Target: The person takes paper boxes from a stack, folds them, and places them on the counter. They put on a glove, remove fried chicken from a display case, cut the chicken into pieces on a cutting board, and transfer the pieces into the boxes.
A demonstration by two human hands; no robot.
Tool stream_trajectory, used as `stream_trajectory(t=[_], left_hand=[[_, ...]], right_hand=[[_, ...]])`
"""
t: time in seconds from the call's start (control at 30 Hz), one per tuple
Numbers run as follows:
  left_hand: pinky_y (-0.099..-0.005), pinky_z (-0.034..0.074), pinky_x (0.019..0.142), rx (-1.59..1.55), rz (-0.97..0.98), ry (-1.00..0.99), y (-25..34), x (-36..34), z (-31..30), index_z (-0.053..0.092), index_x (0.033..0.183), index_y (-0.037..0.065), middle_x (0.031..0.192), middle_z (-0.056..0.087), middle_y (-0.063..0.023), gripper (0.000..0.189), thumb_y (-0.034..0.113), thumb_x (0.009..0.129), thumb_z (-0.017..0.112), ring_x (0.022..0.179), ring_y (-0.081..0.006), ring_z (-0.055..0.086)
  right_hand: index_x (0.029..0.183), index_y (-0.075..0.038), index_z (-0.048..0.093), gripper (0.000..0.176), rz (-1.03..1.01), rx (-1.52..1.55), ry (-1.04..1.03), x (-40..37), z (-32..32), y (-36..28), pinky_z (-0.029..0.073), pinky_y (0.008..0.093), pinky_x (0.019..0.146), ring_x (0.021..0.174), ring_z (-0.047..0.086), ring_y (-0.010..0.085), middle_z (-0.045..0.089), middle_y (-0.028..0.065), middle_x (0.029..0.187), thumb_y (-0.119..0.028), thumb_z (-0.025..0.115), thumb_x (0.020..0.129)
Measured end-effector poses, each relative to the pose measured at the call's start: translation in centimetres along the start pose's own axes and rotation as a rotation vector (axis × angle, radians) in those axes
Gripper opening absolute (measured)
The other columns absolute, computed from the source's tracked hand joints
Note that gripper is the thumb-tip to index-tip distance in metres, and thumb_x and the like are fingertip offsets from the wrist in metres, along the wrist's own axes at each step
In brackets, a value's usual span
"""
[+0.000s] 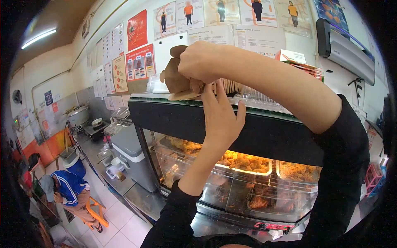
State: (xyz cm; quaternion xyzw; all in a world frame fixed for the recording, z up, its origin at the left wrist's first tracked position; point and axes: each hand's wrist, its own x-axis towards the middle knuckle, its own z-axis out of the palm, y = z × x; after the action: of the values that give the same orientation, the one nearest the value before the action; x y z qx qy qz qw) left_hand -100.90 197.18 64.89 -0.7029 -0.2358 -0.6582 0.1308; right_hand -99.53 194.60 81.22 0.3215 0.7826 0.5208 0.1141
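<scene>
On top of the glass display warmer (231,120) stands a brown cardboard food box (175,76) with its flaps up. My right hand (200,62) reaches across from the right, its fingers curled onto the box's near side; the fingertips are partly hidden. Just below it is my left hand (223,118), back toward me, thumb apart and fingers stretched up to the box's lower edge. Beside the box, partly behind my hands, is a stack of brown cardboard pieces (231,87). Clear plastic containers (258,96) lie right of it.
Trays of fried chicken (250,163) sit inside the lit warmer. A grey cooler box (134,149) stands left on a steel counter. A seated person in a blue jacket (70,186) is at lower left. Red-and-white cartons (295,60) are stacked behind my right arm.
</scene>
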Motion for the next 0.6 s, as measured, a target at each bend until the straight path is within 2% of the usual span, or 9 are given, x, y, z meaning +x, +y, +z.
stream_trajectory(t=[0.13, 0.23, 0.33, 0.4, 0.5, 0.57, 0.6], left_hand=[[-0.0485, 0.026, 0.107, 0.009, -0.024, -0.035, 0.3, 0.2, 0.1, 0.024, 0.136, -0.014, 0.132, 0.031, -0.0348, 0.073, 0.022, 0.084, 0.061, 0.122, -0.0467, 0.035], [-0.0488, 0.027, 0.105, 0.039, -0.014, -0.017, 0.1, -0.2, 0.5, 0.026, 0.136, -0.013, 0.133, 0.034, -0.0322, 0.071, 0.026, 0.085, 0.059, 0.123, -0.0437, 0.036], [-0.0501, 0.028, 0.101, -0.01, -0.136, -0.254, -0.1, 0.0, 0.3, 0.029, 0.135, -0.012, 0.133, 0.037, -0.0278, 0.07, 0.032, 0.087, 0.056, 0.124, -0.0393, 0.038], [-0.0507, 0.028, 0.099, 0.039, -0.118, -0.216, -0.5, -0.6, 1.2, 0.033, 0.133, -0.01, 0.133, 0.039, -0.0254, 0.067, 0.034, 0.087, 0.055, 0.123, -0.037, 0.039], [-0.0518, 0.028, 0.098, 0.069, -0.094, -0.168, -0.2, -0.5, 1.0, 0.038, 0.131, -0.007, 0.133, 0.039, -0.0243, 0.063, 0.035, 0.088, 0.055, 0.123, -0.036, 0.04], [-0.052, 0.029, 0.099, 0.095, -0.055, -0.115, 0.0, -0.7, 0.6, 0.042, 0.128, -0.005, 0.132, 0.04, -0.0244, 0.059, 0.036, 0.087, 0.056, 0.122, -0.0364, 0.041], [-0.0508, 0.03, 0.099, 0.086, -0.065, -0.134, 0.4, -0.6, -0.2, 0.042, 0.129, -0.002, 0.134, 0.039, -0.023, 0.058, 0.03, 0.085, 0.06, 0.124, -0.0371, 0.041]], right_hand=[[0.07, -0.008, 0.07, 0.009, 0.012, -0.029, 0.009, -0.2, -0.3, -0.2, 0.054, 0.0373, 0.061, 0.072, 0.066, 0.0285, 0.067, 0.0113, 0.072, -0.009, 0.071, 0.062], [0.071, -0.008, 0.07, 0.01, 0.049, 0.001, 0.045, -0.4, -1.0, -0.4, 0.053, 0.0373, 0.06, 0.071, 0.066, 0.0284, 0.067, 0.0115, 0.072, -0.008, 0.071, 0.061], [0.073, -0.007, 0.07, 0.012, 0.071, 0.11, 0.088, -0.6, -3.4, -1.0, 0.052, 0.0375, 0.06, 0.071, 0.066, 0.0286, 0.067, 0.0124, 0.073, -0.008, 0.071, 0.061], [0.075, -0.006, 0.07, 0.015, 0.033, 0.192, 0.134, -0.8, -6.1, -1.5, 0.052, 0.038, 0.06, 0.07, 0.065, 0.0294, 0.067, 0.0136, 0.074, -0.008, 0.07, 0.06], [0.08, -0.006, 0.07, 0.022, 0.035, 0.041, 0.223, 0.3, -7.9, 0.0, 0.051, 0.0393, 0.062, 0.07, 0.064, 0.0316, 0.067, 0.0151, 0.076, -0.009, 0.072, 0.059], [0.083, -0.003, 0.07, 0.028, 0.206, 0.048, 0.235, -1.3, -11.7, -0.9, 0.052, 0.0364, 0.067, 0.071, 0.066, 0.0276, 0.068, 0.0145, 0.076, -0.009, 0.077, 0.056], [0.084, -0.003, 0.07, 0.029, 0.263, 0.053, 0.287, -2.3, -12.9, -1.0, 0.052, 0.0361, 0.067, 0.071, 0.067, 0.0271, 0.068, 0.0143, 0.076, -0.009, 0.077, 0.056]])
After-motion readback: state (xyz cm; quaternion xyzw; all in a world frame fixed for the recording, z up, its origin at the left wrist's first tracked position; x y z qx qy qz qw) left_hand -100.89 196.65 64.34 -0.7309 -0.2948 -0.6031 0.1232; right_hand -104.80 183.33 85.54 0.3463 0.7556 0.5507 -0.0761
